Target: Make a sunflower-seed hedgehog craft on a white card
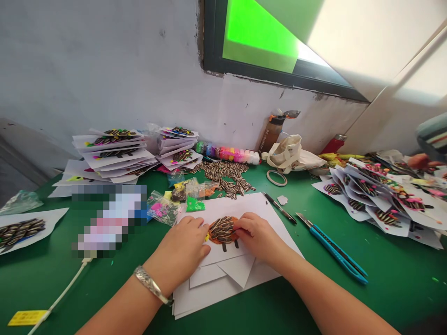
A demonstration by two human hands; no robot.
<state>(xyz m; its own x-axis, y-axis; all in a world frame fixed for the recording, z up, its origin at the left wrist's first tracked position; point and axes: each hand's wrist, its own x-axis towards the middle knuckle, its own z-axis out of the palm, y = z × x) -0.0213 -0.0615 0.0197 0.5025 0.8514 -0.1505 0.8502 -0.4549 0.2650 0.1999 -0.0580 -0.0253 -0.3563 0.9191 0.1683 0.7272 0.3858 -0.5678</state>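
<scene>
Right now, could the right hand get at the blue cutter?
Probably yes: the blue cutter lies uncovered on the green table, beside the right forearm, though the right hand touches the seed-covered figure.

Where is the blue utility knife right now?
In the head view, the blue utility knife lies right of centre on the green table, just right of the black pen and the stacked white paper.
</scene>
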